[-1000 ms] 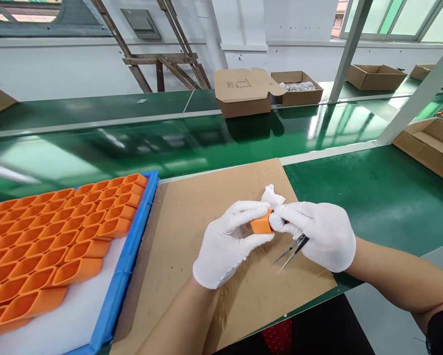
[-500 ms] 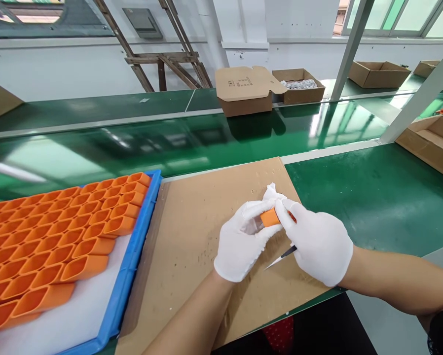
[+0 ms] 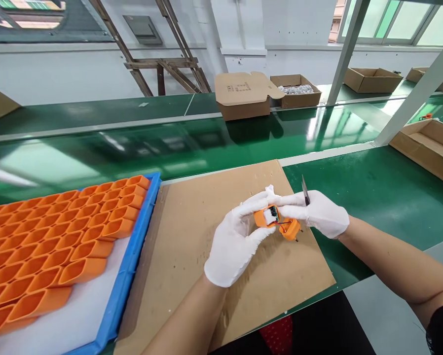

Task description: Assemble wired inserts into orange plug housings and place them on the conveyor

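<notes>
My left hand (image 3: 231, 241), in a white glove, is closed around an orange plastic housing (image 3: 259, 218) between thumb and fingers. Inside its open end I see a white block (image 3: 269, 215) and a green circuit board (image 3: 274, 212). Thin wires run from there to an orange end piece (image 3: 290, 229), which hangs beside the housing above the cardboard. My right hand (image 3: 323, 212), also gloved, reaches its fingertips to the housing's right side. Slim pointed tweezers (image 3: 305, 191), dark with a silver tip, are tucked in that hand and point up.
A blue tray (image 3: 132, 276) of orange housings (image 3: 84, 268) stands left of the cardboard sheet (image 3: 184, 261). Behind runs a shiny green conveyor belt (image 3: 151, 148). Cardboard boxes (image 3: 245, 111) stand beyond it, another (image 3: 428, 148) at right. A slanted white post (image 3: 410, 93) rises at right.
My right hand has drawn back to the right, and the tweezers have swung from pointing down-left to pointing up. The housing's open end and the wired end piece now show.
</notes>
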Tool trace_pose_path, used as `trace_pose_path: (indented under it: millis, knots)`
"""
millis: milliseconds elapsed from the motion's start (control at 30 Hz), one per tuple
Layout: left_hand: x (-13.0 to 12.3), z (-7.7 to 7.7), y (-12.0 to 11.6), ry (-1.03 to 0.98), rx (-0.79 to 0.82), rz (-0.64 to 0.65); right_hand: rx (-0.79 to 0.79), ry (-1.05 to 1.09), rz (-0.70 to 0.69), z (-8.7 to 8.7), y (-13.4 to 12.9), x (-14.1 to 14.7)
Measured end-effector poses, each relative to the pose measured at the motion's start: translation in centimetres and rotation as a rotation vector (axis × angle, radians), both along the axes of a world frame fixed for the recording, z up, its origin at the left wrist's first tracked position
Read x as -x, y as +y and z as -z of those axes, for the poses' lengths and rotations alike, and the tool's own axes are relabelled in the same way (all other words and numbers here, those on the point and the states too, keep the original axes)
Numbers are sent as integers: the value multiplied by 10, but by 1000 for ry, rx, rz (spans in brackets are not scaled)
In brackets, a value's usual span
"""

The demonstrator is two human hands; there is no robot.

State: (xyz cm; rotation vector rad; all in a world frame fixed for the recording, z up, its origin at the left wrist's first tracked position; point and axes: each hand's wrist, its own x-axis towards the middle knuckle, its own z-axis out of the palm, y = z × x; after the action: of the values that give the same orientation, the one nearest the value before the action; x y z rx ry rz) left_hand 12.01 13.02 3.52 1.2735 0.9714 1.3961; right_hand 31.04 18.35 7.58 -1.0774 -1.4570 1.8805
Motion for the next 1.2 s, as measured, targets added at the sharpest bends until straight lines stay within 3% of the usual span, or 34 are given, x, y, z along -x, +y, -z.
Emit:
trace_pose_path:
  millis: [100,367,467,533,600,733,800,1000,1200]
  knots:
    - [1,1,-4,14,-70,52,83,35,-89,0,-5,3]
    - [0,3,-10,73,-172,132,101,151,-2,5,-16,6]
    - [-3,4,-9,140,-176,73,35,84,0,4,-17,6]
    - [-6,5,-8,192,-150,-32,-29,-25,22,5,-18,7]
    - [-8,8,-7,211,-128,-155,-194,-150,65,9,-21,7]
    - [-10,13,-6,193,-117,-276,-885,-316,194,24,-28,8]
    - [-10,15,-5,202,-116,-296,-1113,-403,250,29,-31,9]
    - [-12,18,-6,242,-121,-372,-1447,-674,393,25,-34,11]
    - [-16,17,-8,185,-115,-306,-1609,-900,220,20,-42,9]
